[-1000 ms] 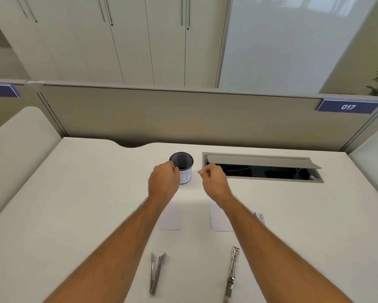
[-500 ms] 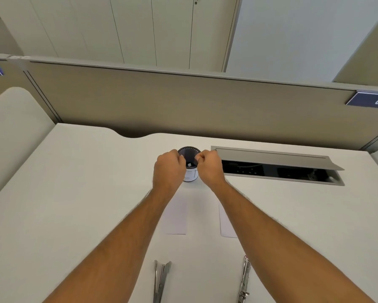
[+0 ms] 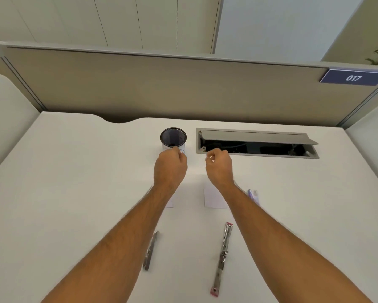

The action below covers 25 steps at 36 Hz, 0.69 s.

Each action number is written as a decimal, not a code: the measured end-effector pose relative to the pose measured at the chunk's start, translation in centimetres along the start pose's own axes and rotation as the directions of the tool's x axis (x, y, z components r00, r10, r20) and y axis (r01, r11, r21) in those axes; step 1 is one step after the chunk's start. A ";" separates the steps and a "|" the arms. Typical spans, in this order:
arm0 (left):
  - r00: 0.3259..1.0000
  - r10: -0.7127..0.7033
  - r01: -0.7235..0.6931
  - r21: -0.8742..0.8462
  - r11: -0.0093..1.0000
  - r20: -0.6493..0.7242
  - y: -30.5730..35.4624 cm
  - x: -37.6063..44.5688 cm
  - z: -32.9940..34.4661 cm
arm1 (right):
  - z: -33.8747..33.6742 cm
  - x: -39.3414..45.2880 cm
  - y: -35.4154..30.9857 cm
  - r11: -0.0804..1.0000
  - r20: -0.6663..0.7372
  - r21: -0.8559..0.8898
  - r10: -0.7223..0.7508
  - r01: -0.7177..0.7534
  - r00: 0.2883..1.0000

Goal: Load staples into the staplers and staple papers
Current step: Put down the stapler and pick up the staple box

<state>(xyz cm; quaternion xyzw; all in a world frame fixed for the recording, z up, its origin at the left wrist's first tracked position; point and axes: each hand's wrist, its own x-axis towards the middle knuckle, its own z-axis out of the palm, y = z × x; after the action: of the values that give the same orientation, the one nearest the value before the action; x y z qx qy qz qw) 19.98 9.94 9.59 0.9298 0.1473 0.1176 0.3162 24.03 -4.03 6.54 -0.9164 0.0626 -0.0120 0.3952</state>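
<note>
Both of the person's hands reach out over the white desk (image 3: 74,193) toward twelve o'clock. The left hand (image 3: 170,169) is curled into a loose fist, its knuckles just at the near wall of a small dark-rimmed cup (image 3: 173,138); whether the fingers hold anything cannot be told. The right hand (image 3: 220,166) is also curled, with thumb and forefinger pinched on something small and pale at about nine o'clock of the hand; what it is cannot be made out.

At three o'clock of the cup, an open cable hatch (image 3: 256,143) is set in the desk, its grey flap raised. Under the forearms lie two white papers: the left paper (image 3: 169,204) is mostly hidden by the left arm, the right paper (image 3: 213,199) shows beside the right wrist. A small purple-and-white box (image 3: 254,195) sits just at three o'clock of the right forearm.

Toward six o'clock, two staplers lie flat and opened out: the left stapler (image 3: 150,251) partly under the left arm, the pink-tipped right stapler (image 3: 222,258) between the arms.
</note>
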 end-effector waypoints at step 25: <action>0.986 0.061 -0.054 -0.047 0.997 0.155 1.7 -13.1 4.3 | -7.6 -6.1 13.2 0.904 0.019 -0.396 0.186 -0.164 0.982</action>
<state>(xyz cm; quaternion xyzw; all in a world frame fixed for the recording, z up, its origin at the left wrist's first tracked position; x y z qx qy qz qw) 9.51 1.72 5.69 0.9331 0.0927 0.0562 0.3429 16.00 -17.70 2.33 -0.9676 0.1345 0.0619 0.2046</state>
